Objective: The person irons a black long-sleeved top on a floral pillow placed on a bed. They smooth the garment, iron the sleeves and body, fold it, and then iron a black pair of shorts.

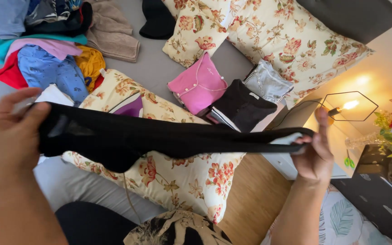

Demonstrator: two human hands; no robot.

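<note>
Black garment [159, 140] is held stretched approx. horizontal between both hands, above the floral pillow [182, 177]. Left hand [12, 136] is closed on one end, right hand [314, 154] pinched shut on the other; long axis runs left-right, w/ neither hand nearer.

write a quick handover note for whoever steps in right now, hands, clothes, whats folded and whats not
Left hand: grip shut on one end of the black garment.
Right hand: grip shut on the other end; the garment is stretched flat between both hands above the floral pillow.
Folded: pink top, black top and grey top, side by side on the bed.
Unfolded: a mixed heap at the upper left.
Left: the black garment is not yet folded; the heap looks untouched.
</note>
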